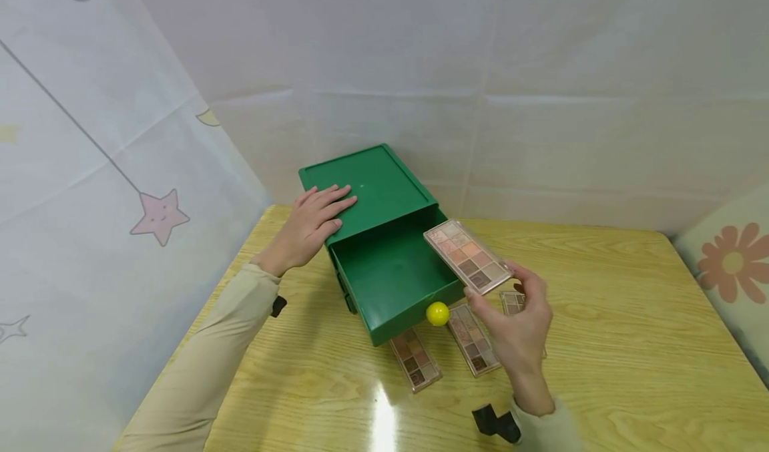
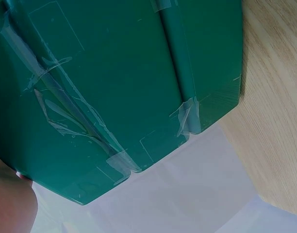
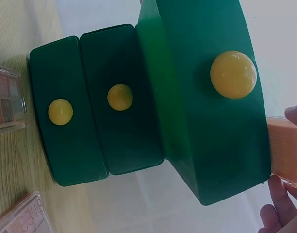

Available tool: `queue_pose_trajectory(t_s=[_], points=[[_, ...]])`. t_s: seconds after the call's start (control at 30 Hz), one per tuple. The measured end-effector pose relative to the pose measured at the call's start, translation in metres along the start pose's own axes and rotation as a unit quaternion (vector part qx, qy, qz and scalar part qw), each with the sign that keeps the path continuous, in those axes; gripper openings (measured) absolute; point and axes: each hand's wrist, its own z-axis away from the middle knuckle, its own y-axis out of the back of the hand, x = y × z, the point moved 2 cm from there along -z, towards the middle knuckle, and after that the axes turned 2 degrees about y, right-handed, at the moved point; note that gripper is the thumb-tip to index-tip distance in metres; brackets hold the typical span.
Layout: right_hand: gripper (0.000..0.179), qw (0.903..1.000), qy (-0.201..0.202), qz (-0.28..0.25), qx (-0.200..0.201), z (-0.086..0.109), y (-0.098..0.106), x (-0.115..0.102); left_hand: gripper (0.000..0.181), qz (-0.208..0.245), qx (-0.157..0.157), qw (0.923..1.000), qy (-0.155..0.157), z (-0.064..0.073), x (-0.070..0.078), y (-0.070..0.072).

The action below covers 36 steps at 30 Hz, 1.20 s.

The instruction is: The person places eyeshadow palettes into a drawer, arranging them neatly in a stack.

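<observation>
A green drawer unit [image 1: 366, 181] stands on the table, its top drawer [image 1: 390, 272] pulled out. My left hand [image 1: 312, 225] rests on the unit's top with its fingers spread. Between thumb and fingers my right hand [image 1: 519, 318] pinches an eyeshadow palette [image 1: 468, 255], tilted over the right side of the open drawer. From the right wrist view, the palette [image 3: 284, 150] shows beyond the top drawer's front with its yellow knob [image 3: 233, 75]. Two lower drawers [image 3: 122, 97] are pushed in. The inside of the top drawer that shows holds nothing.
More palettes lie on the table: one below the drawer [image 1: 416, 358], another beside it [image 1: 474, 338], and one partly hidden behind the right hand [image 1: 513, 302]. Wood-grain tabletop [image 1: 631, 305] extends to the right. A pale cloth backdrop [image 1: 541, 105] hangs behind.
</observation>
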Motion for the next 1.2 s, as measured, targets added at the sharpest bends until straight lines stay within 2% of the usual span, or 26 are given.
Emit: queue_pose_trajectory(t_s=[0.2, 0.43, 0.57, 1.2], points=[[0.056, 0.9996, 0.022, -0.018, -0.002, -0.001, 0.000, -0.003, 0.045, 0.002, -0.004, 1.0000, 0.003, -0.001, 0.003, 0.001], [0.062, 0.9977, 0.065, -0.022, -0.006, -0.001, -0.007, 0.001, 0.045, 0.001, -0.003, 1.0000, 0.003, -0.001, 0.003, 0.001], [0.061, 0.9973, 0.071, -0.017, -0.007, -0.001, -0.011, 0.002, 0.045, 0.000, -0.005, 1.0000, 0.004, -0.001, 0.003, 0.002], [0.056, 0.9998, 0.017, 0.011, 0.002, 0.001, -0.022, 0.000, 0.045, -0.005, 0.000, 1.0000, -0.001, 0.001, 0.001, 0.001]])
